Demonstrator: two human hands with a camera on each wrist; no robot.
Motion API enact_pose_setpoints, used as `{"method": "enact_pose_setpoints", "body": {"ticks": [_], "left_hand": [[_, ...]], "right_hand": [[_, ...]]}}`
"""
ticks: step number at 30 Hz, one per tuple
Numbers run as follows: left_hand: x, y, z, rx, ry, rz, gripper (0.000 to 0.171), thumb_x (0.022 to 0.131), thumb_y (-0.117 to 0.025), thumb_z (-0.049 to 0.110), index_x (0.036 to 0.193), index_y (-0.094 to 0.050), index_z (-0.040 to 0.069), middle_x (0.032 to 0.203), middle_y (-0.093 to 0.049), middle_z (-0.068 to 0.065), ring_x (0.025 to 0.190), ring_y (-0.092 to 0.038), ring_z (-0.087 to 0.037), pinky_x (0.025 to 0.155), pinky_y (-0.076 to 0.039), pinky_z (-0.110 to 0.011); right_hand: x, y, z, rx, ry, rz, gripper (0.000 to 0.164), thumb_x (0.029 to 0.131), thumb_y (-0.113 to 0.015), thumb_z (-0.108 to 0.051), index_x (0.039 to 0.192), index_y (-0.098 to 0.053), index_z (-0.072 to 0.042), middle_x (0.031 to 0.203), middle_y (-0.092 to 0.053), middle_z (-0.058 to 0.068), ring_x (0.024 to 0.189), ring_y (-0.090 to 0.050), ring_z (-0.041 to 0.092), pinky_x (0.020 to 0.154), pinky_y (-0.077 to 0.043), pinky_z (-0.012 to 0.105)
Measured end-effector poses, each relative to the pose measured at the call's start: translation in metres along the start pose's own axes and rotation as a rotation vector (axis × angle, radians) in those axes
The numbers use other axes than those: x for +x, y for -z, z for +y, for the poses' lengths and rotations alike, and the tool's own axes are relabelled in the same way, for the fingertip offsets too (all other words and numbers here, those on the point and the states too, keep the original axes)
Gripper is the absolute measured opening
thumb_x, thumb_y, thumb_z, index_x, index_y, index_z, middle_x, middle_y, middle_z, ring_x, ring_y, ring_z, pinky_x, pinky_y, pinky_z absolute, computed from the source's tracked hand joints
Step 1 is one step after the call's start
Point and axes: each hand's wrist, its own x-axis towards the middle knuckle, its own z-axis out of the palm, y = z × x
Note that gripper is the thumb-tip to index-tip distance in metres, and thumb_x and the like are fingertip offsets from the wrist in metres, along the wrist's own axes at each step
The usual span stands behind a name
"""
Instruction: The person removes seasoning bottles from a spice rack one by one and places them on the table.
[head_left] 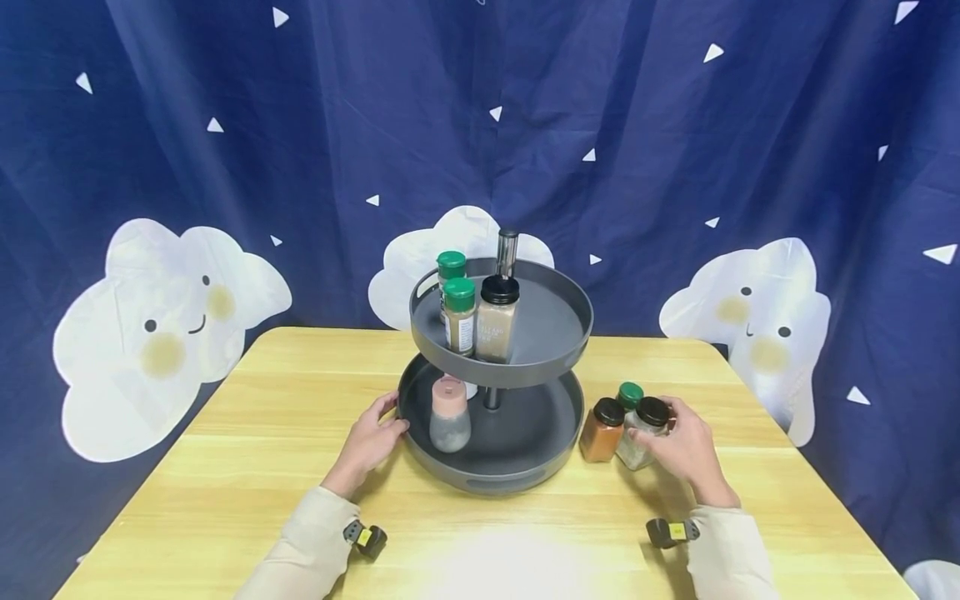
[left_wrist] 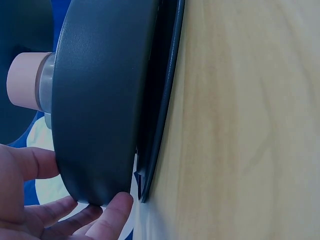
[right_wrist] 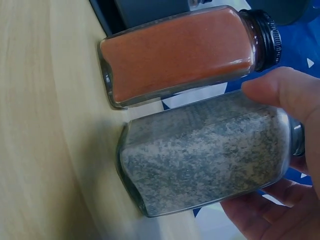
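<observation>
My left hand [head_left: 375, 436] grips the left edge of the lower tray [head_left: 431, 473] of a dark two-tier rack, thumb and fingers around its wall [left_wrist: 100, 100]. To the right of the rack, my right hand [head_left: 684, 446] holds a square glass spice jar [right_wrist: 205, 157] with a black lid and grey-white speckled contents, thumb on one side, fingers on the other. Whether its base touches the table is unclear. Just left of it stands a similar jar of orange-red powder [right_wrist: 180, 55]. A green-capped bottle [head_left: 630, 393] is partly hidden behind both jars.
On the upper tray [head_left: 551, 308] stand two green-capped bottles [head_left: 460, 321], a black-lidded jar [head_left: 497, 325] and, behind it, a dark metallic post [head_left: 507, 254]. The lower tray holds a pink-capped shaker [head_left: 450, 421] with another container partly hidden behind it. A blue curtain [head_left: 300, 125] hangs behind the wooden table [head_left: 285, 392].
</observation>
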Motion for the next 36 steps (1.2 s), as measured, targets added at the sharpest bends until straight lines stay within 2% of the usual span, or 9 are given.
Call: {"method": "enact_pose_setpoints", "body": {"ticks": [6, 10, 14, 20, 26, 29, 33, 36], "left_hand": [[0.0, -0.001, 0.0, -0.005, -0.005, 0.006, 0.056, 0.092, -0.053, 0.008, 0.144, -0.032, 0.003, 0.15, -0.032, -0.025, 0.128, -0.042, -0.037, 0.103, -0.043, -0.048], [-0.001, -0.001, 0.0, -0.009, -0.005, 0.006, 0.056, 0.092, -0.053, 0.008, 0.144, -0.032, 0.003, 0.15, -0.031, -0.025, 0.128, -0.042, -0.037, 0.104, -0.043, -0.048], [0.0, -0.001, -0.001, -0.014, -0.005, 0.005, 0.056, 0.092, -0.053, 0.007, 0.144, -0.032, 0.003, 0.15, -0.031, -0.024, 0.128, -0.042, -0.037, 0.102, -0.044, -0.048], [0.0, 0.0, -0.001, -0.02, -0.001, 0.003, 0.056, 0.092, -0.053, 0.007, 0.144, -0.032, 0.004, 0.15, -0.032, -0.024, 0.128, -0.043, -0.036, 0.101, -0.046, -0.048], [-0.001, 0.0, 0.0, -0.027, -0.001, 0.006, 0.055, 0.093, -0.053, 0.007, 0.144, -0.033, 0.004, 0.15, -0.032, -0.024, 0.128, -0.044, -0.035, 0.1, -0.047, -0.047], [-0.001, 0.0, 0.0, -0.025, 0.001, 0.008, 0.055, 0.093, -0.053, 0.007, 0.144, -0.033, 0.004, 0.15, -0.032, -0.024, 0.128, -0.043, -0.035, 0.1, -0.047, -0.048], [0.0, -0.001, 0.0, -0.027, 0.001, 0.007, 0.055, 0.093, -0.053, 0.007, 0.144, -0.033, 0.004, 0.15, -0.031, -0.023, 0.129, -0.042, -0.035, 0.1, -0.046, -0.048], [0.001, -0.001, 0.0, -0.031, 0.003, 0.009, 0.056, 0.092, -0.053, 0.007, 0.144, -0.033, 0.004, 0.15, -0.031, -0.023, 0.129, -0.042, -0.035, 0.1, -0.047, -0.047]], "right_hand": [[0.0, -0.002, 0.003, 0.016, 0.024, 0.006, 0.068, 0.072, -0.08, -0.026, 0.124, -0.049, 0.004, 0.111, -0.06, 0.028, 0.088, -0.056, 0.035, 0.07, -0.046, 0.041], [-0.001, -0.002, 0.002, 0.057, 0.032, 0.012, 0.069, 0.074, -0.08, -0.025, 0.126, -0.047, 0.005, 0.116, -0.057, 0.03, 0.096, -0.055, 0.04, 0.077, -0.047, 0.05], [-0.003, 0.003, -0.007, 0.104, 0.026, -0.009, 0.07, 0.08, -0.076, -0.027, 0.13, -0.042, 0.007, 0.119, -0.053, 0.034, 0.1, -0.055, 0.046, 0.084, -0.048, 0.058], [-0.001, 0.008, -0.015, 0.142, 0.025, 0.024, 0.064, 0.087, -0.068, -0.029, 0.133, -0.04, 0.006, 0.117, -0.052, 0.033, 0.102, -0.055, 0.048, 0.088, -0.048, 0.059], [0.0, 0.007, -0.025, 0.217, -0.006, 0.176, 0.055, 0.087, -0.068, -0.023, 0.126, -0.046, 0.008, 0.116, -0.053, 0.03, 0.104, -0.053, 0.04, 0.091, -0.048, 0.055], [0.001, 0.004, -0.032, 0.216, -0.009, 0.274, 0.048, 0.085, -0.069, -0.019, 0.121, -0.051, 0.007, 0.113, -0.056, 0.026, 0.102, -0.055, 0.035, 0.088, -0.05, 0.044], [0.005, -0.001, -0.038, 0.195, 0.02, 0.388, 0.038, 0.084, -0.069, -0.014, 0.114, -0.057, 0.006, 0.104, -0.06, 0.022, 0.096, -0.058, 0.032, 0.081, -0.049, 0.031], [0.007, -0.005, -0.042, 0.206, 0.058, 0.463, 0.033, 0.082, -0.069, -0.01, 0.109, -0.059, 0.007, 0.098, -0.062, 0.023, 0.09, -0.058, 0.033, 0.078, -0.046, 0.034]]}}
